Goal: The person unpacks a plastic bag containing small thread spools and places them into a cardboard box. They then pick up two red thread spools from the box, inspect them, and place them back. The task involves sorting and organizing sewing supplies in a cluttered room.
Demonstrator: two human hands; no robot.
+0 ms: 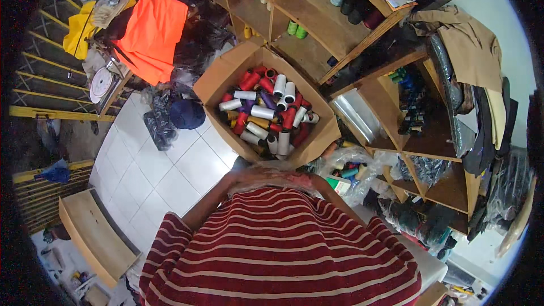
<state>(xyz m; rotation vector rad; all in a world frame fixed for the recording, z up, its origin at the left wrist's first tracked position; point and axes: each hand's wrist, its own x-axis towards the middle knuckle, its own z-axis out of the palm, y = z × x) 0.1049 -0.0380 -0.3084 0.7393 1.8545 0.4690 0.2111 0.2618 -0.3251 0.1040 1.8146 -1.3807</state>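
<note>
My two forearms bend inward in front of the striped shirt. My left hand and my right hand come close together at the near side of an open cardboard box. A pale, filmy material that looks like clear plastic lies at both hands. My fingers are hidden, so whether they grip it cannot be told. Heaped inside the box are many thread spools in white, red, purple and mustard, lying at all angles.
Wooden shelves with thread cones stand behind the box; another shelf unit is at the right. A clear bag of spools lies right of the box. On the tiled floor are a dark blue cap and black plastic.
</note>
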